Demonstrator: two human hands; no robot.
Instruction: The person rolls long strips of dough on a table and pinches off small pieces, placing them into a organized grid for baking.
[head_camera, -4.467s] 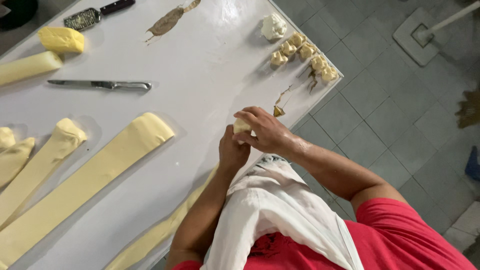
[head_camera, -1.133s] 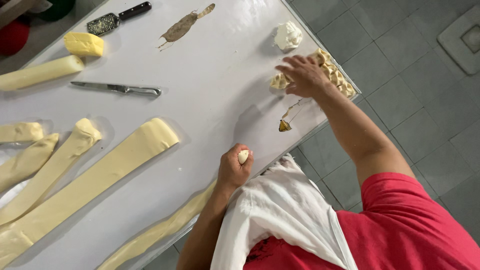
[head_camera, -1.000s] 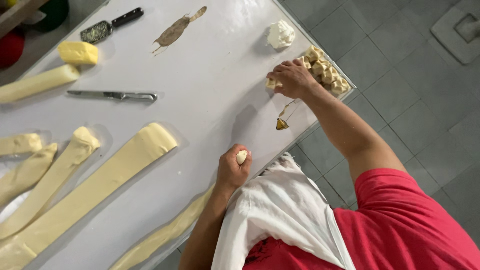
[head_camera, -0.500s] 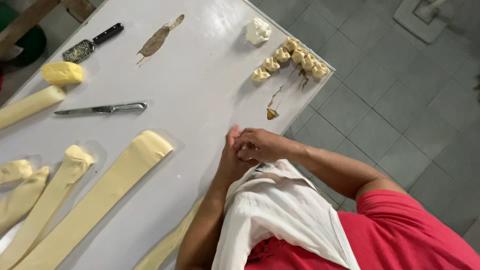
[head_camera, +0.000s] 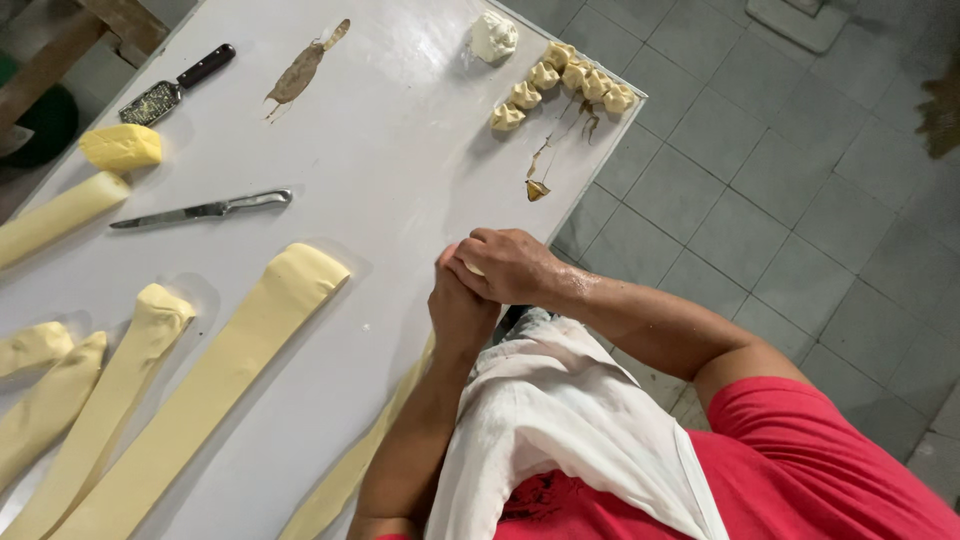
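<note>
Both hands, left hand (head_camera: 462, 305) and right hand (head_camera: 510, 265), close together around a small pale dough piece (head_camera: 470, 268), barely visible, at the white worktop's (head_camera: 400, 150) near edge; the row of folded pale dough dumplings (head_camera: 560, 82) lies at one o'clock, nearer the right hand.

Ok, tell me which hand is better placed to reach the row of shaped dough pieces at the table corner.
Probably the right. The right hand lies on the side nearer the shaped dough pieces, bare table between; the left hand sits behind it, nearer the dough strips.
</note>
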